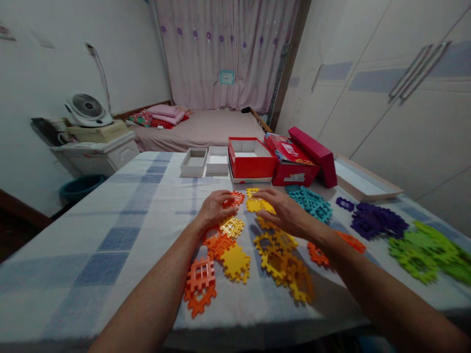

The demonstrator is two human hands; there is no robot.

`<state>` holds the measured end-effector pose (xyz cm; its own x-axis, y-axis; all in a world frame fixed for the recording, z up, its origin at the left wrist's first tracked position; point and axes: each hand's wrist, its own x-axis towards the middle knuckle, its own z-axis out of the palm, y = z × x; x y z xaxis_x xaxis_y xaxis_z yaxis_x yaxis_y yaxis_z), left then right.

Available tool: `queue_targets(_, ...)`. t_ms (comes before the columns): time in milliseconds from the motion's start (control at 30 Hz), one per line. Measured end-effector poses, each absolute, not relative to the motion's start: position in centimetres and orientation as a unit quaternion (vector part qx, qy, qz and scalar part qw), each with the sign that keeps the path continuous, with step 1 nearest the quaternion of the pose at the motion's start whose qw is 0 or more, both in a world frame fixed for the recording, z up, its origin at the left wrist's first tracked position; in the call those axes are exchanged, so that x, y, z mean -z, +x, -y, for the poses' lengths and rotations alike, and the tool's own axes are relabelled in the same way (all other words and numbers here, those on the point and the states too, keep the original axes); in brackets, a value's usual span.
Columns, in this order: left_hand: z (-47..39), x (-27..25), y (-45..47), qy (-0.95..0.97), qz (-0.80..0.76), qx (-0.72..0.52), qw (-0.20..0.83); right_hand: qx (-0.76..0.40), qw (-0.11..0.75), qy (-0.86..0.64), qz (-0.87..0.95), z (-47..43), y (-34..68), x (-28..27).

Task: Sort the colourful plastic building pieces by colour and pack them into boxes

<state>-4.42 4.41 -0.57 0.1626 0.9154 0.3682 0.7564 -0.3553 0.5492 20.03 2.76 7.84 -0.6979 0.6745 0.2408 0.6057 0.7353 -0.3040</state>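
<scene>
My left hand [215, 210] is over the left-hand pile, with its fingers curled around an orange interlocking plastic piece [238, 198]. My right hand [281, 210] hovers at the far end of the yellow pile, thumb and fingers apart over a yellow interlocking piece [253, 205]. Nearer me on the left lie a pale yellow window-like piece [232, 226], a solid yellow piece [236, 262] and an orange lattice piece [200, 274]. Several overlapping yellow pieces [275, 257] lie below my right hand. My left palm partly hides orange pieces beneath it.
Teal pieces [312, 203], purple pieces [379, 219] and lime-green pieces [427, 247] form piles on the right. Orange pieces [318, 255] lie partly under my right forearm. Behind stand two small boxes, a red open box [253, 167], a red carton [294, 171] and a pale tray [368, 182].
</scene>
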Motion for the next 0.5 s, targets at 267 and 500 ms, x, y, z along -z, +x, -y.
queue_targets(267, -4.5, 0.7, -4.6, 0.715, -0.605, -0.341, 0.077, -0.123, -0.017, -0.489, 0.863, 8.7, 26.2, -6.2)
queue_targets(500, -4.2, -0.1, -5.0, 0.672, -0.639, -0.358, 0.106, -0.065, 0.037, -0.510, 0.857, 6.5, 23.9, -4.7)
